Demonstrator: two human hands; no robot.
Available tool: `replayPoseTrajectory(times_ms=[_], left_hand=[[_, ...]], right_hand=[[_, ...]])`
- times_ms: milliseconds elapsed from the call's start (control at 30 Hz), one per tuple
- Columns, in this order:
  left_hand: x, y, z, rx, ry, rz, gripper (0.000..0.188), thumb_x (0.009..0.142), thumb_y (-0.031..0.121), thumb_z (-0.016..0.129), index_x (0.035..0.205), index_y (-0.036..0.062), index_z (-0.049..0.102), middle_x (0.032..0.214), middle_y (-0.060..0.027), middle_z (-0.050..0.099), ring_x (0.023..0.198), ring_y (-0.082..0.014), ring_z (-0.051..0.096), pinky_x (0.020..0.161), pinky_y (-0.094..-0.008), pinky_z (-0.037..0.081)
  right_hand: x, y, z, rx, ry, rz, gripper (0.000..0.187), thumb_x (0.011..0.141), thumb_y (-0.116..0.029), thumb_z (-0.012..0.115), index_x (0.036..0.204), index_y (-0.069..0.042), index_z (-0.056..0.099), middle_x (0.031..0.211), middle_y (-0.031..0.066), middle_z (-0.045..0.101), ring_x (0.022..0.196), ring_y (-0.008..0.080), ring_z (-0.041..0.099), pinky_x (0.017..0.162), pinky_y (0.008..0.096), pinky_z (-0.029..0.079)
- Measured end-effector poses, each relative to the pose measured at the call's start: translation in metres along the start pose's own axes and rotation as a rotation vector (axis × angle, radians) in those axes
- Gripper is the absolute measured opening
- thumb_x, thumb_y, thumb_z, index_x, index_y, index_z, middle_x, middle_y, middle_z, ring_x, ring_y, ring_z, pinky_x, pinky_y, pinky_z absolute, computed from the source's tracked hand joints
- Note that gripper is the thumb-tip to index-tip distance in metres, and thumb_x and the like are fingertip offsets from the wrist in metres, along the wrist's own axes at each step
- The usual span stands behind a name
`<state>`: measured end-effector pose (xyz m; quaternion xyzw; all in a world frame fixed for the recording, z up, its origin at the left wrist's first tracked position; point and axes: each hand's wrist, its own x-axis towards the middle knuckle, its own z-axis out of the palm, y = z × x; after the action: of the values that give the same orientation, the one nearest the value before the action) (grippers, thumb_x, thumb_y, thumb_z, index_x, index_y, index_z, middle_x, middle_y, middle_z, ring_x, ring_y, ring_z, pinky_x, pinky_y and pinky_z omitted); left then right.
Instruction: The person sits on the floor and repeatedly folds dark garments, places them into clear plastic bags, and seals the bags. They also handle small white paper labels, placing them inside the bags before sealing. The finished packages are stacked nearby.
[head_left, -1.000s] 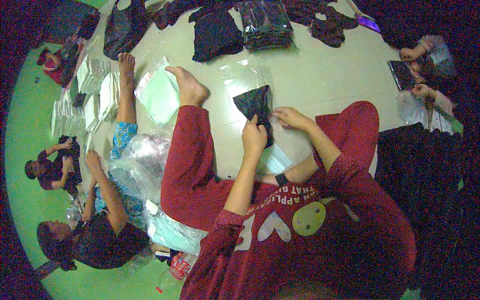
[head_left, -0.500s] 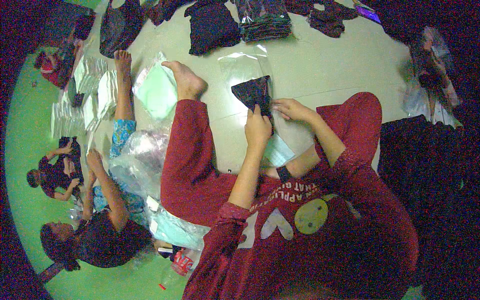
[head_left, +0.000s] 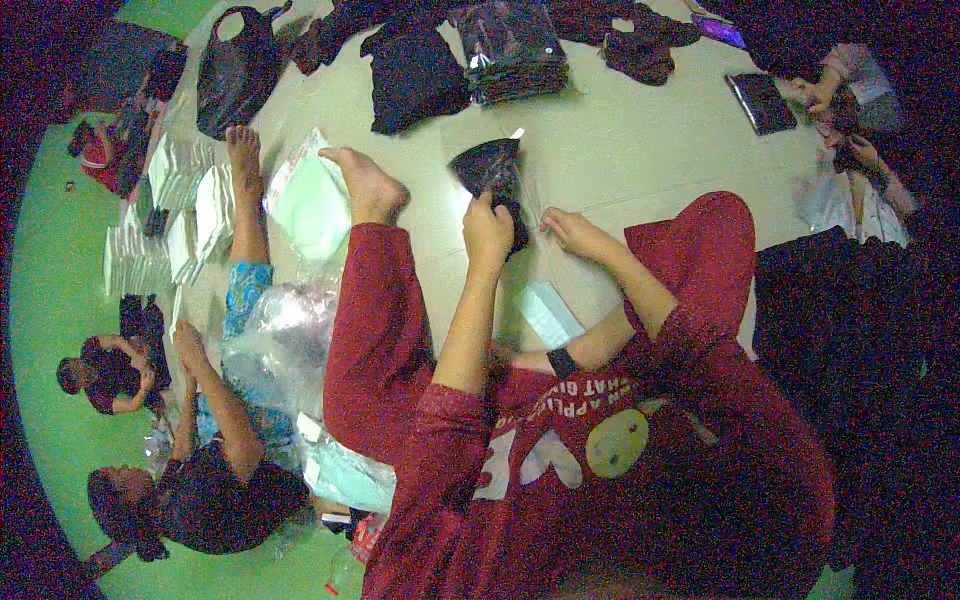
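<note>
A folded black garment (head_left: 487,163) is in my left hand (head_left: 488,232), whose fingers are closed round its near part. Clear plastic (head_left: 532,190), seemingly a bag, surrounds or lies against the garment; how far the garment is inside it I cannot tell. My right hand (head_left: 580,235), just to the right, has its thumb and fingertips pinched at the plastic's edge. Below both hands, beside my leg, lies a pale blue flat stack or sheet (head_left: 551,314).
Black garments (head_left: 420,75) and a bagged black stack (head_left: 512,55) lie along the far side. A flat black packet (head_left: 761,102) sits near another person's hands (head_left: 825,92). Dark cloth (head_left: 830,320) is heaped at right. A co-worker (head_left: 215,490) sits at left beside white stacks (head_left: 180,190).
The plastic that stretched out flat beyond the garment is now drawn in close to it. Both hands have shifted slightly left. A flat black packet now shows at upper right.
</note>
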<state>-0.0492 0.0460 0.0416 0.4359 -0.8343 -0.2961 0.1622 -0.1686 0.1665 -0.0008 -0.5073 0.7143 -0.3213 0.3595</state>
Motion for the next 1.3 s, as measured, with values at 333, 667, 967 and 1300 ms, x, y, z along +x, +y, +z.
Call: replayPoseTrajectory(times_ms=[333,667,967,1300], left_hand=[[-0.002,0.010,0.019,0.192,-0.018,-0.005,0.036,0.079,0.015,0.047,0.109,-0.0069,0.049,0.113,-0.0304,0.044,0.091,-0.0407,0.053,0.076,-0.0433,0.046],[-0.036,-0.012,0.035,0.587,0.034,0.378,0.047,0.081,0.022,0.045,0.116,-0.0086,0.042,0.130,-0.0280,0.028,0.120,-0.0416,0.030,0.098,-0.0497,0.024],[-0.057,-0.025,0.045,0.434,-0.101,0.366,0.047,0.085,0.041,0.038,0.127,0.0206,0.039,0.127,-0.0173,0.038,0.122,-0.0357,0.028,0.096,-0.0617,0.012],[-0.030,-0.019,0.029,0.403,-0.186,0.505,0.052,0.083,0.039,0.044,0.125,0.0091,0.040,0.132,-0.0156,0.032,0.122,-0.0315,0.030,0.098,-0.0568,0.016]], right_hand=[[0.003,0.021,0.009,0.000,0.048,0.159,0.021,0.087,-0.015,0.038,0.098,0.000,0.049,0.090,0.0229,0.057,0.086,0.0375,0.056,0.075,0.0408,0.044],[0.007,0.019,0.014,0.006,0.032,0.196,0.022,0.082,-0.013,0.044,0.098,0.000,0.050,0.090,0.0248,0.057,0.089,0.0395,0.054,0.074,0.0430,0.044],[0.006,0.043,0.016,-0.186,0.002,0.072,0.026,0.078,-0.012,0.052,0.102,-0.003,0.052,0.089,0.0207,0.060,0.083,0.0341,0.059,0.072,0.0401,0.047],[0.002,0.035,0.008,0.083,-0.011,0.266,0.022,0.084,-0.012,0.042,0.102,-0.004,0.053,0.080,0.0167,0.057,0.072,0.0270,0.055,0.062,0.0364,0.045]])
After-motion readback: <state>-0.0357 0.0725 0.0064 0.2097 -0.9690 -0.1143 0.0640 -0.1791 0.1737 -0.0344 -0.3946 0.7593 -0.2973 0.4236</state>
